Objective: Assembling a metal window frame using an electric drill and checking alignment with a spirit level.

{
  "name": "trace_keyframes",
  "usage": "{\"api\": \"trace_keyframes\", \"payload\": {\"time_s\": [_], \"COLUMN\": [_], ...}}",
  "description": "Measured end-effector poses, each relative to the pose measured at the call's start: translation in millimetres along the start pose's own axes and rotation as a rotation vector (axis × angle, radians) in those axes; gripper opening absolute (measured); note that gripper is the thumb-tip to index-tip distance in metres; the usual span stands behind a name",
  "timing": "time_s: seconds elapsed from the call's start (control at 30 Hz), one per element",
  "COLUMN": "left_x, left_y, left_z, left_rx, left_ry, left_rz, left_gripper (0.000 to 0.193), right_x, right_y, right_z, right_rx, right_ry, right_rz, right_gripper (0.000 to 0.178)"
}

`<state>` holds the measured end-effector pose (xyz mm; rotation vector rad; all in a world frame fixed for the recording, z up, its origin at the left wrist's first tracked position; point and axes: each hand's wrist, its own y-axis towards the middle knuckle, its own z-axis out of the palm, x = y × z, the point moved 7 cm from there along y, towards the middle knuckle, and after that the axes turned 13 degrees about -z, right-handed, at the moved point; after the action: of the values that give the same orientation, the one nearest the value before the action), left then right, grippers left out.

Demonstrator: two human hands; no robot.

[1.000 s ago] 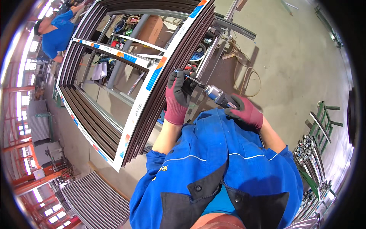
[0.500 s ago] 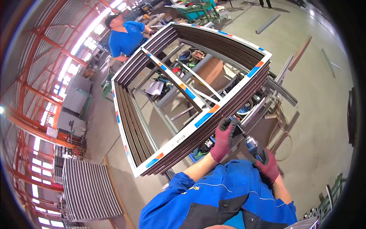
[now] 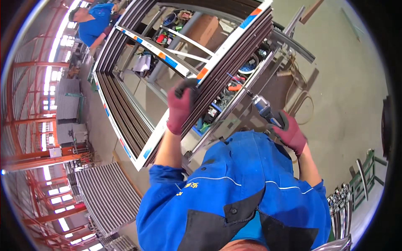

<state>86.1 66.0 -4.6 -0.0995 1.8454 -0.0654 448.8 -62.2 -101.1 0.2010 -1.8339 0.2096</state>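
Observation:
My right hand [image 3: 289, 133], in a maroon and dark grey glove, is closed around the handle of a blue and silver power drill [image 3: 261, 104]. Its long thin bit points up and left towards a stack of dark window frames [image 3: 234, 62], without visibly touching it. My left hand [image 3: 181, 108], gloved alike, is over the near bar of the top frame, close to where the white crossbar [image 3: 171, 62] joins. Its fingers are curled in; what they hold, if anything, is hidden. White film with blue and orange patches covers the top frame.
Beneath the stack, a trestle or cart carries a blue bowl [image 3: 248, 66], loose fasteners [image 3: 227, 99] and tools. A co-worker in a blue shirt [image 3: 95, 25] stands at the far left. A hose [image 3: 307, 113] loops over the floor at right; stacked profiles [image 3: 109, 196] lie lower left.
My left hand has left the drill bit and moved left over the frame's near bar. The drill now points free of that hand. The whole view has shifted, with the frames higher in it.

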Motion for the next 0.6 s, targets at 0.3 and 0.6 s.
{"api": "trace_keyframes", "payload": {"time_s": [0.3,0.6], "left_x": [7,76], "left_y": [148,178], "left_z": [25,45], "left_rx": [0.498,0.734], "left_ry": [1.013,1.255], "left_rz": [0.124,-0.285], "left_gripper": [0.045,0.094], "right_x": [3,11], "right_y": [1,-4], "right_z": [53,97], "right_rx": [-0.008,-0.018], "right_ry": [-0.091,-0.247], "right_rz": [0.058,0.117], "right_gripper": [0.073,0.083]}}
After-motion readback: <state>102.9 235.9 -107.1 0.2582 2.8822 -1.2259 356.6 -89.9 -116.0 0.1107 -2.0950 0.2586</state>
